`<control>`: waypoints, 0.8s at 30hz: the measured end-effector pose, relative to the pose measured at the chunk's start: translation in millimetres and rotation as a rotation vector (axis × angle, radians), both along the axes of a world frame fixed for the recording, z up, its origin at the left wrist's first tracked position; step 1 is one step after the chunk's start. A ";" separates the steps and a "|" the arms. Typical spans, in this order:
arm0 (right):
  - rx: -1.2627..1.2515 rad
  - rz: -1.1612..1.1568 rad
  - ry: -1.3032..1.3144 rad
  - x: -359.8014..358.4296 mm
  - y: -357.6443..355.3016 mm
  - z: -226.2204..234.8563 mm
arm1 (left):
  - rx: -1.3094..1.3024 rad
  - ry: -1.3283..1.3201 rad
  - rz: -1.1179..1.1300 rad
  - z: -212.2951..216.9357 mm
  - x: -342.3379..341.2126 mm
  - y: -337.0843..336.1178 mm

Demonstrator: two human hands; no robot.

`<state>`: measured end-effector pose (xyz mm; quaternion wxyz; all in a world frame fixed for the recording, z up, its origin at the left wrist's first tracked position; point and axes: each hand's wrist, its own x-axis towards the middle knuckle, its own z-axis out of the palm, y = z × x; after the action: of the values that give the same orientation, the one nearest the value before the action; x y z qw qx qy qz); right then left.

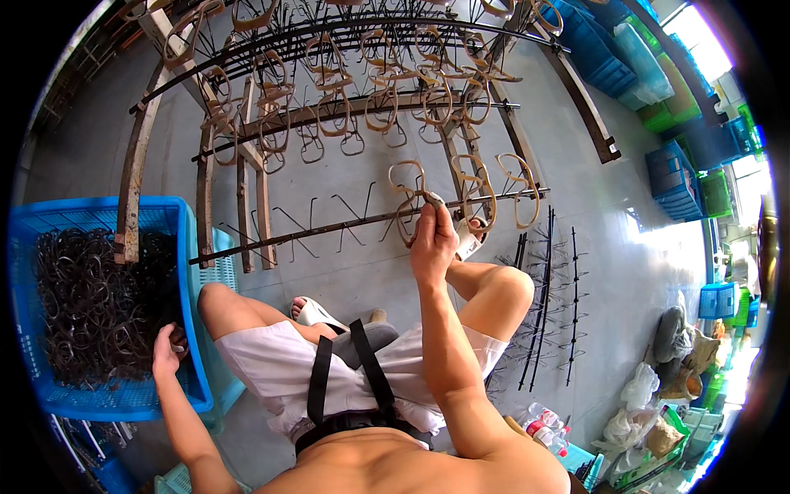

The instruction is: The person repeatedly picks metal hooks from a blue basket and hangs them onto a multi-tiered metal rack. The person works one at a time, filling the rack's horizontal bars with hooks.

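My right hand (434,239) is raised ahead of me, its thumb and fingers pinching a brown double-loop frame (405,175) at a hooked metal rod (346,224). A whitish patch shows at the fingertips. Two more brown double-loop frames (475,185) hang on this rod to the right; thin wire hooks stand bare along its left part. Down at the left, my left hand (169,349) is inside the right rim of a blue plastic crate (185,288), fingers curled. Dark looped pieces (99,305) fill the crate in a tangle. What the left fingers hold, if anything, is hidden.
Beyond the near rod, a rack (136,156) carries several rods hung with brown frames. Spare hooked rods (539,305) lie on the floor to my right. Blue crates (675,181) stand at the far right; bottles (547,428) and plastic bags (634,424) lie lower right.
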<state>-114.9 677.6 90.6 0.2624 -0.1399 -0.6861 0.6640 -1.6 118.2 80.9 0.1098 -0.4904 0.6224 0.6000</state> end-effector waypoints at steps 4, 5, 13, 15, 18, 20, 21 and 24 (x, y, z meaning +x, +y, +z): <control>0.127 -0.094 -0.007 -3.3 3.0 -5.9 | 0.152 0.016 -0.031 -5.7 0.0 -30.0; 0.120 -0.121 -0.014 -3.6 3.1 -6.6 | 0.165 0.030 -0.037 -4.1 0.9 -33.1; -0.273 0.021 -0.046 -9.1 15.8 22.9 | 0.330 0.486 0.011 46.7 28.4 9.8; 0.559 -0.189 -0.215 0.5 16.4 20.4 | 0.328 0.578 -0.001 62.7 32.2 29.4; 0.873 -0.365 0.058 25.0 -46.3 60.6 | 0.261 0.763 -0.105 63.8 37.1 37.5; 0.578 0.197 0.081 39.8 -102.0 71.2 | 0.288 0.749 -0.217 83.4 4.4 81.4; 0.372 0.450 0.020 38.7 -127.7 70.4 | 0.270 0.771 -0.260 92.2 6.2 95.9; 0.258 0.805 0.129 34.0 -198.4 73.6 | 0.197 0.856 -0.408 96.8 20.7 116.0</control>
<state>-80.9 479.2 164.2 0.0400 0.2151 -0.7456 0.6294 19.1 234.2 177.7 0.0053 -0.0549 0.6354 0.7702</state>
